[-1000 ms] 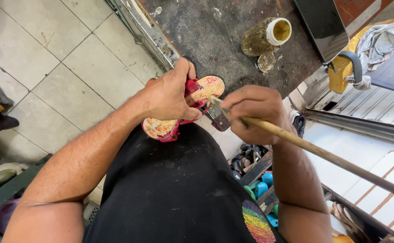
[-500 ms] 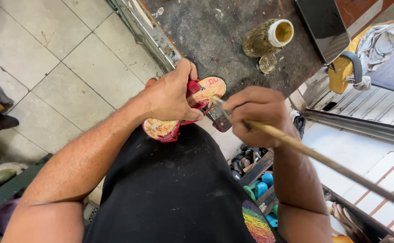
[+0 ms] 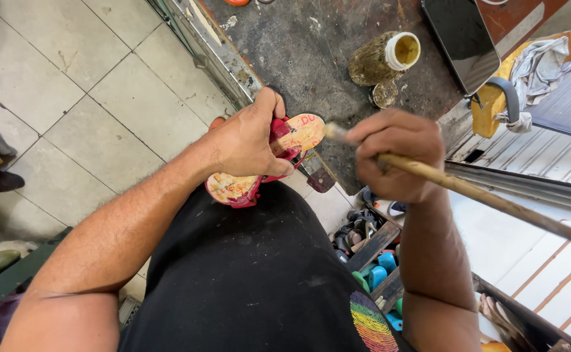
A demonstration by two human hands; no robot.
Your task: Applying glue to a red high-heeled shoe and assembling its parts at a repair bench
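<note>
My left hand (image 3: 249, 140) is clamped over a small red sandal (image 3: 266, 163), thumb across the strap, fingers wrapped round the middle, holding it against my lap at the edge of the bench (image 3: 311, 58). The sandal's footbed is cream and orange, worn, with the toe end pointing toward the bench and the heel end toward my body. My right hand (image 3: 396, 153) is closed in a fist round a long wooden stick (image 3: 494, 199), which runs from the fist out past my right side; its short pale tip (image 3: 333, 130) shows just beside the sandal's toe end, whether touching I cannot tell. Under the sandal a dark metal piece (image 3: 318, 175) juts from the bench edge. Farther off on the dark, stained bench stands a crusted jar (image 3: 383, 58) with a yellowish open mouth, a small round lid (image 3: 384, 94) beside it, and a black tablet (image 3: 461, 39) lying flat beyond. Pale floor tiles (image 3: 90, 85) lie to my left.
</note>
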